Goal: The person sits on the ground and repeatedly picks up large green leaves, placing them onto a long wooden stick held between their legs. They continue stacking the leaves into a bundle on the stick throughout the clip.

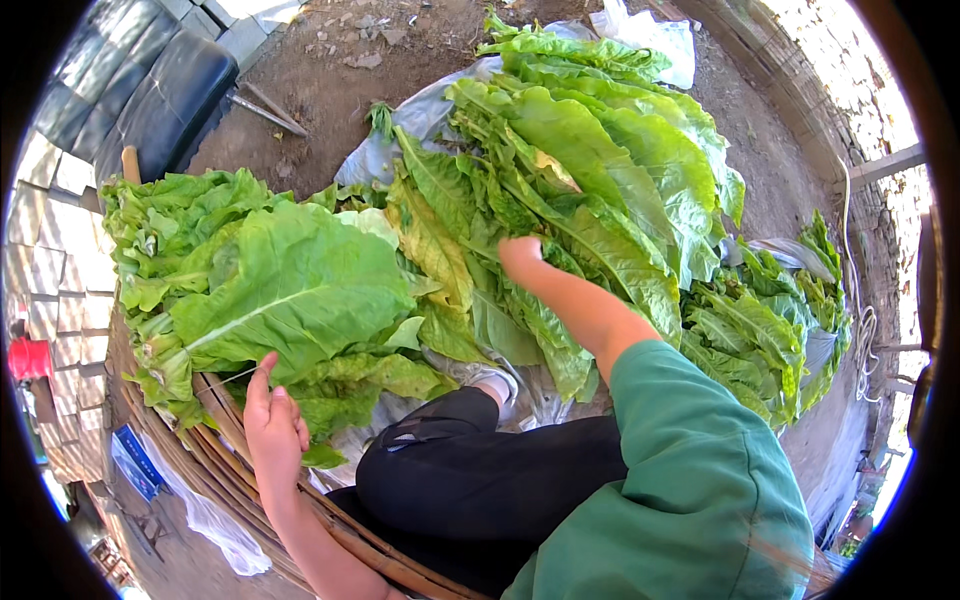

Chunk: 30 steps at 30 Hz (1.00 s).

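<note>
My left hand (274, 424) is at the lower left, with a thin string (234, 374) running from its fingers towards the stems of stacked green leaves. Just above it lies a broad green leaf (292, 292) with a pale midrib, on top of a bunch of leaves (202, 202). My right hand (520, 253) reaches into a large heap of long leaves (600, 150), some yellowed. Its fingertips are hidden among the leaves, so whether it grips one is unclear. Under the left forearm run several wooden poles (345, 534).
Another leaf pile (757, 322) lies at the right by a rope (850, 247) and a wall. At the upper left are a black padded seat (180, 97) and a metal rod (262, 112). White plastic (217, 517) hangs at the lower left beyond the poles.
</note>
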Tool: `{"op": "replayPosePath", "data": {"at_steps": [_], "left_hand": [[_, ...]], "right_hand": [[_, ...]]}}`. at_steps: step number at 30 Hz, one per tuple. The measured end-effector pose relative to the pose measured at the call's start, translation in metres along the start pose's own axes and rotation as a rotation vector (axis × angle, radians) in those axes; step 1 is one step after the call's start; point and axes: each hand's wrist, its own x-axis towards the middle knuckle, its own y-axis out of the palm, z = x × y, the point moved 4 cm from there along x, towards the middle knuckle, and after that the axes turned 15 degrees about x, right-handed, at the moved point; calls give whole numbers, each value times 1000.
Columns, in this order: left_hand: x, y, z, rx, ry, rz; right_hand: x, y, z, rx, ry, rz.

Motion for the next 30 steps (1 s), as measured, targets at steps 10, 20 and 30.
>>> {"op": "replayPosePath", "data": {"at_steps": [10,20,30], "left_hand": [[5,-2,7,-34,31,2],[2,1,-2,-15,-4,-14],[1,-3,0,-46,-47,-4]], "right_hand": [[-32,-19,-8,569,-36,-63],[37,-75,-11,421,173,-267],[63,-28,4,465,392,-344]]}}
